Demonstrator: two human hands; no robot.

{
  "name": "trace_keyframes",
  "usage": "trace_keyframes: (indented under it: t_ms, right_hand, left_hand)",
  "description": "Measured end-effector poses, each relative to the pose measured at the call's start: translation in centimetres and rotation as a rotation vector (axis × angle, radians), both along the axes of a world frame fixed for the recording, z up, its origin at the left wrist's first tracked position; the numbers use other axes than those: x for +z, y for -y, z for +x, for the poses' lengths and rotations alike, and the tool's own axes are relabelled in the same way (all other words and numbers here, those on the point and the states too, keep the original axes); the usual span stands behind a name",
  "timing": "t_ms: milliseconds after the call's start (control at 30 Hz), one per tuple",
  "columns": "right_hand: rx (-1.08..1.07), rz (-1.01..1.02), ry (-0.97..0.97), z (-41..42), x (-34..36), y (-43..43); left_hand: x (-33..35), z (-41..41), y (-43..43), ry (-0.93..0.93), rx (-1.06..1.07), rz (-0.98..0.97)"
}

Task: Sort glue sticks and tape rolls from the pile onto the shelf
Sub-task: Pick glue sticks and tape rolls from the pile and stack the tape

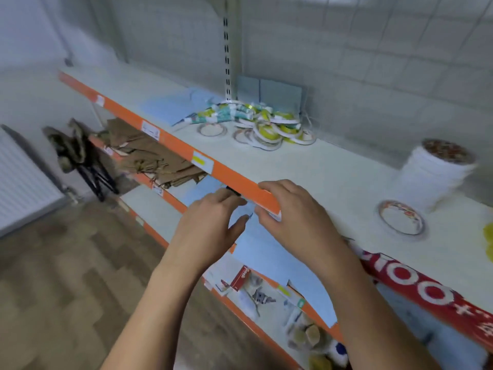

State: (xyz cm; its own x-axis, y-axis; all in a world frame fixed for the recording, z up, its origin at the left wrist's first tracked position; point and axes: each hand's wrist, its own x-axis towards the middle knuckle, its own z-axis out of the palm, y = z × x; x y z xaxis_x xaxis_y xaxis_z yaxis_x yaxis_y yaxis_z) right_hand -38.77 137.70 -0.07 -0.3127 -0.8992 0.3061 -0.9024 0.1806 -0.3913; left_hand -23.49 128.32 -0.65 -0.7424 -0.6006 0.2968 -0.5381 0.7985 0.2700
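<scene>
A pile sits at the back of the top shelf (306, 166): white and teal glue tubes (221, 116) lie over yellow and white tape rolls (269, 132), and one roll (212, 129) lies flat at the pile's left. Both hands are far in front of the pile, at the shelf's orange front edge (186, 150). My right hand (293, 212) has its fingers curled over that edge with the thumb below. My left hand (210, 222) reaches under the edge above a light blue sheet (280, 257). Motion blur hides whether it holds anything.
A white stack with a patterned top (434, 174) and a flat patterned ring (401, 217) stand on the shelf at right. A red printed roll (426, 289) lies along the front edge. Blue sheets (170, 105) lie left of the pile; brown paper bags (149, 156) fill the lower shelf.
</scene>
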Motion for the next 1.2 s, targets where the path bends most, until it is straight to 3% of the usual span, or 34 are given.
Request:
trace_keyframes:
  t_ms: [267, 800, 1200]
  right_hand:
    - [-0.04, 0.002, 0.028, 1.8, 0.6, 9.4]
    - [-0.147, 0.059, 0.006, -5.1, -0.5, 19.6]
    - [-0.439, 0.028, 0.003, -8.9, -0.4, 22.5]
  left_hand:
    - [1.2, 1.8, 9.1, -0.039, 0.028, -0.018]
    - [0.0, -6.9, 21.4, -0.028, -0.039, 0.047]
    - [-1.4, -13.1, 27.6, -0.003, -0.33, 0.089]
